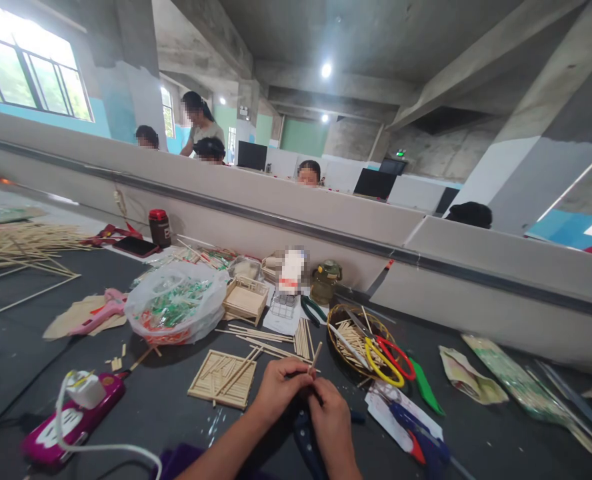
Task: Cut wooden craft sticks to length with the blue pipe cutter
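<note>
My left hand (285, 388) is closed, pinching a short wooden stick (317, 357) that points up and away from me. Against it, my right hand (332, 417) is closed too, its fingertips meeting the left ones at the stick's lower end, which they hide. Below and between the hands shows the dark handle (305, 437) of a tool, partly covered by my right hand. Left of my hands lies a square panel of wooden sticks (201, 390) with loose sticks on top. Beyond them are long sticks (303, 339) on the dark table.
A wicker basket (332, 331) holds sticks, with red and yellow scissors (387, 360) on it. Nearby lie a blue glue gun (419, 427) and green-handled pliers (313, 311). Leftward are a plastic bag (211, 320), pink glue gun (99, 317) and purple power strip (76, 423).
</note>
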{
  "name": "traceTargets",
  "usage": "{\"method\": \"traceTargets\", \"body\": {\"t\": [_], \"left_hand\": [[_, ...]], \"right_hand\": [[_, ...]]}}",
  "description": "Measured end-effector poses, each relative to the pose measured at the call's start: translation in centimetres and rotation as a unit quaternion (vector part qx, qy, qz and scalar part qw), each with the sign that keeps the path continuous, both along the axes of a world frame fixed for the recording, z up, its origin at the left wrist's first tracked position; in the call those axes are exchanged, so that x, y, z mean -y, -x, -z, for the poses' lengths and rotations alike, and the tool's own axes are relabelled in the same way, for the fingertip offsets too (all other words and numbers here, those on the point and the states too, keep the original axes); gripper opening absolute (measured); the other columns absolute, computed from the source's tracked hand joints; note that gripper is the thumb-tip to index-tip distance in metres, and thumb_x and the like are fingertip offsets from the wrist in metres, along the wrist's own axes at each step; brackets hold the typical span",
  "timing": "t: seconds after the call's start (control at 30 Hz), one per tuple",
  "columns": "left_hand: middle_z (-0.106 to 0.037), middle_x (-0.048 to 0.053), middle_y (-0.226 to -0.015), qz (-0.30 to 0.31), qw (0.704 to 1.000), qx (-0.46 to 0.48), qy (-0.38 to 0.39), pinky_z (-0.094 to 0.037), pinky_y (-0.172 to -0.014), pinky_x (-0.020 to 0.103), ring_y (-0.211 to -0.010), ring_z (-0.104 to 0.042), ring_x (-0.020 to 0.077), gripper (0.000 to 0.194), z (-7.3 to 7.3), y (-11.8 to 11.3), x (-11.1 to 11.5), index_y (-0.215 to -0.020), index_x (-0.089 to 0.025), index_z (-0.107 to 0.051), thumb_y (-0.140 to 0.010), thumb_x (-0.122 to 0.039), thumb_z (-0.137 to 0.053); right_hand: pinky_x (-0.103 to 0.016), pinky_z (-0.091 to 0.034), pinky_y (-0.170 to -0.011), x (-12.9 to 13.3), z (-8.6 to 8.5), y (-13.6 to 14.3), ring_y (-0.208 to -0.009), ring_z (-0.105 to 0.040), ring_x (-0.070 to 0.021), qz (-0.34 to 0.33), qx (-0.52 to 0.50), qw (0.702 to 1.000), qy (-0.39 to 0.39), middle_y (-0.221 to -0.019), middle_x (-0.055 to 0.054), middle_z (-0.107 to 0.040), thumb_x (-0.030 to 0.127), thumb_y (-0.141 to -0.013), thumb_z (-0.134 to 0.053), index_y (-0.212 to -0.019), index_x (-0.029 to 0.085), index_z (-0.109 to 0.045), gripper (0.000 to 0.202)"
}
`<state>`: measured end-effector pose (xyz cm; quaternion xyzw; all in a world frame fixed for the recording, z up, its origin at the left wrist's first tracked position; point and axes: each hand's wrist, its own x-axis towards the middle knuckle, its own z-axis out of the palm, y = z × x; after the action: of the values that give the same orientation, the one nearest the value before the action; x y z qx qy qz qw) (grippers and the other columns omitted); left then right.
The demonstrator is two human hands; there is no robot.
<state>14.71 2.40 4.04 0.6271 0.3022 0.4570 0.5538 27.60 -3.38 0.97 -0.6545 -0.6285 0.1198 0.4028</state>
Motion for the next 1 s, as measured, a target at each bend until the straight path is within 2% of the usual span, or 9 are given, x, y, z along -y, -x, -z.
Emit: {"method": "traceTargets", "body": {"t": [0.13, 0.33, 0.5, 0.77, 0.87, 1.0], "left_hand": [[-0.072, 0.005, -0.075, 0.016, 1.0, 0.022, -0.004, -0.047, -0.075, 0.028, -0.076, -0.064, 0.0188, 0.012, 0.0, 0.0, -0.2, -0.076, -0.018, -0.078, -0.074, -0.027, -0.07], [-0.072, 0.006, -0.073, 0.008, 0.999, 0.023, 0.036, -0.047, -0.069, 0.027, -0.071, -0.063, 0.0183, 0.013, 0.2, 0.0, -0.6, -0.074, -0.016, -0.077, -0.07, -0.027, -0.072], [-0.075, 0.009, -0.08, 0.005, 0.999, 0.031, 0.031, -0.047, -0.073, 0.028, -0.077, -0.065, 0.0206, 0.019, 0.2, -0.1, -0.6, -0.078, -0.014, -0.078, -0.072, -0.029, -0.069], [-0.073, 0.006, -0.07, -0.006, 0.997, 0.04, 0.071, -0.045, -0.065, 0.025, -0.067, -0.063, 0.0179, 0.015, -0.1, -0.3, -0.1, -0.073, -0.012, -0.077, -0.07, -0.023, -0.066], [-0.074, 0.006, -0.071, 0.003, 0.994, 0.057, 0.092, -0.045, -0.065, 0.025, -0.067, -0.063, 0.0177, 0.016, -0.1, -0.5, 0.0, -0.075, -0.012, -0.077, -0.069, -0.023, -0.067], [-0.075, 0.007, -0.078, 0.012, 0.993, 0.072, 0.09, -0.046, -0.07, 0.026, -0.072, -0.065, 0.0192, 0.017, 0.0, -0.6, -0.1, -0.077, -0.012, -0.078, -0.068, -0.023, -0.068]], "right_hand": [[-0.028, -0.048, -0.071, 0.0, -0.5, 0.0, -0.077, -0.063, -0.0206, -0.013, 0.001, 1.0, 0.0, -0.079, -0.005, -0.068, 0.025, -0.088, -0.047, -0.076, 0.021, -0.068, 0.025], [-0.03, -0.046, -0.072, -0.3, -0.8, 0.0, -0.08, -0.061, -0.0221, -0.028, 0.016, 0.999, 0.014, -0.078, -0.006, -0.067, 0.027, -0.089, -0.046, -0.077, 0.021, -0.069, 0.027], [-0.03, -0.044, -0.073, -0.6, -0.8, 0.0, -0.082, -0.06, -0.0218, -0.036, 0.015, 0.999, 0.017, -0.081, -0.007, -0.066, 0.022, -0.089, -0.044, -0.079, 0.02, -0.069, 0.027], [-0.031, -0.041, -0.074, -0.6, -0.2, -0.3, -0.082, -0.058, -0.0218, -0.025, 0.069, 0.997, 0.037, -0.08, -0.006, -0.065, 0.018, -0.088, -0.048, -0.078, 0.02, -0.068, 0.022], [-0.031, -0.043, -0.076, -0.7, 0.1, -0.4, -0.083, -0.059, -0.022, -0.034, 0.059, 0.997, 0.034, -0.082, -0.007, -0.065, 0.017, -0.088, -0.047, -0.079, 0.02, -0.068, 0.023], [-0.032, -0.045, -0.08, -0.8, 0.3, -0.3, -0.087, -0.06, -0.0215, -0.049, 0.028, 0.998, 0.022, -0.088, -0.008, -0.066, 0.017, -0.089, -0.044, -0.09, 0.02, -0.07, 0.026]]}}
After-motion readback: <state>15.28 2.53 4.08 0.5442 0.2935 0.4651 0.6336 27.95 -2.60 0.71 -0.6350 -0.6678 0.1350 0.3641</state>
